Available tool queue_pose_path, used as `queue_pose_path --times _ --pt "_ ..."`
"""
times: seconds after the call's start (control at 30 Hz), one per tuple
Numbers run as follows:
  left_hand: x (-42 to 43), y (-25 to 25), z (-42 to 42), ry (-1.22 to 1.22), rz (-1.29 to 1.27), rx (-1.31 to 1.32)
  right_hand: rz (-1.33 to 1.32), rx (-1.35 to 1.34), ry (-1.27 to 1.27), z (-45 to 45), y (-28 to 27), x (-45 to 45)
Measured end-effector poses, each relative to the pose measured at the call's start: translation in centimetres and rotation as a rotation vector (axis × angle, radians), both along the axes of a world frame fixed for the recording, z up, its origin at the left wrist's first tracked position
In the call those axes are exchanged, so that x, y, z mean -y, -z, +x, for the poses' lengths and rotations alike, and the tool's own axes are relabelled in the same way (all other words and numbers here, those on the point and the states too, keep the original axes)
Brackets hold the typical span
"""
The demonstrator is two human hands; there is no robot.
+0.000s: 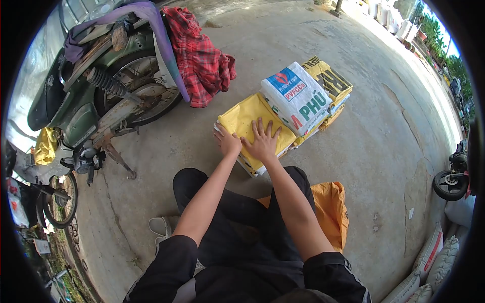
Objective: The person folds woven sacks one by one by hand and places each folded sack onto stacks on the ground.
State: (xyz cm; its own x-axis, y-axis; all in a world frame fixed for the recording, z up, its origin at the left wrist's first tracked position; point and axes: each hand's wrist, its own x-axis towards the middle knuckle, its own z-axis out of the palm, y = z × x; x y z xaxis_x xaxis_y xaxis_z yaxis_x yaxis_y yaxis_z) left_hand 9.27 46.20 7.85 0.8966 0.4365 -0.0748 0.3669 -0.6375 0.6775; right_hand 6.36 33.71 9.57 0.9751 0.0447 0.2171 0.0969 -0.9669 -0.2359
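A folded yellow sack (247, 113) lies on top of a low stack of folded sacks on the concrete floor. My left hand (228, 143) rests at its near left edge, fingers apart. Spread flat on the yellow surface, my right hand (262, 140) is beside the left one. Directly behind and to the right, a folded white sack (298, 96) with blue, red and green print tops another stack. Beyond it sits a folded yellow sack with black lettering (331, 83). Neither hand grips anything.
A green motorbike (76, 106) stands at the left, with a red checked shirt (199, 60) hanging at its rear. An orange sack (331, 212) lies beside my right leg. Filled white sacks (442, 262) are at the lower right, below another motorbike (451, 184).
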Motion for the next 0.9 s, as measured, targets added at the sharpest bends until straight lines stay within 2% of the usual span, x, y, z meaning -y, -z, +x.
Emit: queue_pose_path --times 0.03,0.1,0.13,0.2,0.23,0.3,0.37,0.47,0.53,0.57,0.77,0.83,0.9 --pt "0.3 -1.4 -0.3 0.002 0.007 -0.004 -0.014 0.026 -0.001 0.0 0.3 -0.1" --pt "1.1 -4.1 -0.9 0.165 0.556 0.348 -0.026 0.035 -0.004 0.1 0.8 0.0" --pt "1.3 -4.7 -0.4 0.171 0.557 0.340 -0.043 0.045 -0.011 0.1 0.9 0.0" --pt "2.0 -5.7 2.0 0.680 0.697 0.510 -0.029 0.049 -0.018 -0.3 0.7 -0.1" --pt "2.1 -5.2 3.3 0.687 0.692 0.501 -0.018 0.063 -0.026 -0.4 0.6 -0.1" --pt "2.1 -4.1 5.5 0.870 0.716 0.248 0.034 0.086 -0.027 -0.3 1.0 0.3" --pt "1.2 -1.3 6.6 0.868 0.651 0.264 0.088 0.108 -0.031 -0.6 1.4 0.9" --pt "0.9 0.3 6.5 0.847 0.583 0.300 0.172 0.045 -0.086 -1.5 0.8 1.5" --pt "0.8 0.9 6.4 0.806 0.533 0.407 0.139 0.153 0.096 -3.1 -0.1 1.1" --pt "0.8 1.1 6.4 0.811 0.530 0.398 0.140 0.143 0.099 -3.2 0.0 0.9" --pt "1.9 0.7 6.0 0.810 0.590 0.348 0.083 0.127 0.150 -2.7 1.6 0.9" --pt "2.8 1.8 6.1 0.763 0.688 0.335 0.082 0.079 0.149 -2.5 1.7 0.9" --pt "4.1 2.9 5.6 0.708 0.665 0.326 0.077 0.050 0.139 -2.3 2.0 1.0"
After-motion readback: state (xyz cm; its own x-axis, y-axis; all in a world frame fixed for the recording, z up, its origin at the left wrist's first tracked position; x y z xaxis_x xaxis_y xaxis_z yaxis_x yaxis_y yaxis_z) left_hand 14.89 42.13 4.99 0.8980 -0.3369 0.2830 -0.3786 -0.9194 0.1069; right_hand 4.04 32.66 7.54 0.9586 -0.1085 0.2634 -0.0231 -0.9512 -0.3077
